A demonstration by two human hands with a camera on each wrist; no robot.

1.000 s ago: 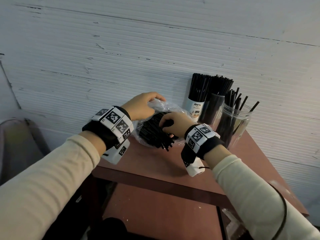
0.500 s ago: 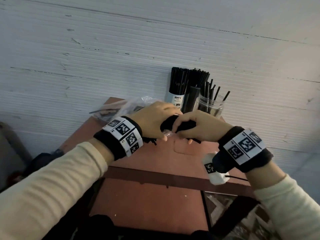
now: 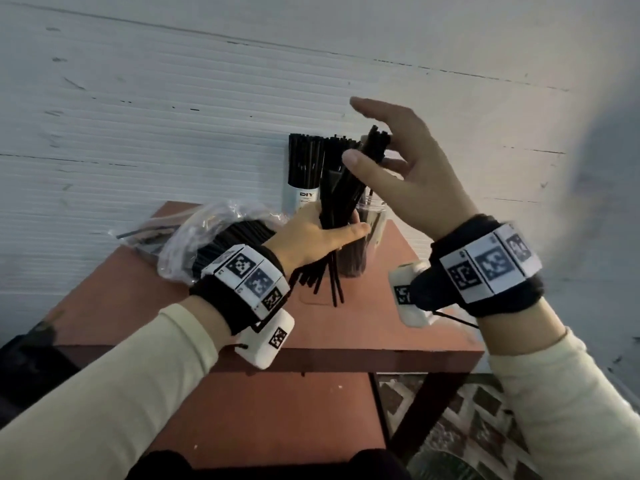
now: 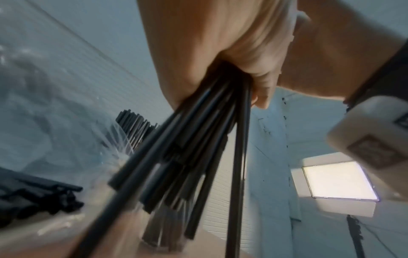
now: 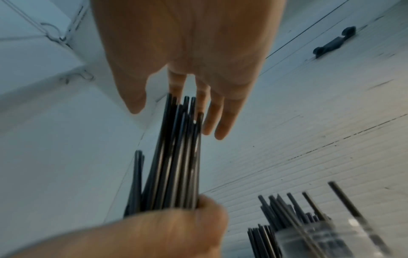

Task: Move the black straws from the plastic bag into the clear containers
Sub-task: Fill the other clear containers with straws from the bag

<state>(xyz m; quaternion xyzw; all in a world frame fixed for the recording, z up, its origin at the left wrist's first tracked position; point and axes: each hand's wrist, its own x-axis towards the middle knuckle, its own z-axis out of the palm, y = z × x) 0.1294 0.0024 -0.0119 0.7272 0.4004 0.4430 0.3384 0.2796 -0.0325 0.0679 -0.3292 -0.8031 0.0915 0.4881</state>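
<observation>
Fingers (image 3: 349,225) of the left hand (image 3: 308,237) are curling round the middle of a bundle of black straws (image 3: 343,202), thumb lying across the front, and gripping it nearly upright above the table (image 3: 346,334); the lower ends are fanning out unevenly below the fist, clear of the tabletop as far as I can tell. Beside it, the right hand (image 3: 412,168) is hovering at the top of the bundle with its fingers straight and spread, palm turned toward the straw tips; it is gripping nothing, and whether the fingers are touching the tips I cannot tell. Both forearms are reaching forward in cream sleeves, each wrist wearing a black band with printed markers. Behind the bundle the containers (image 3: 303,174) are standing in a row against the wall, already holding upright straws, but the raised bundle and the left hand are hiding most of the middle one and the jar (image 3: 375,220) at the right, so their fill is hard to judge. The bag (image 3: 194,244) is lying on the table at the left, crumpled, with more straws dark inside it; the left wrist is covering its near end. From the left wrist the straws are showing only as a blurred dark spray beneath the fist.
</observation>
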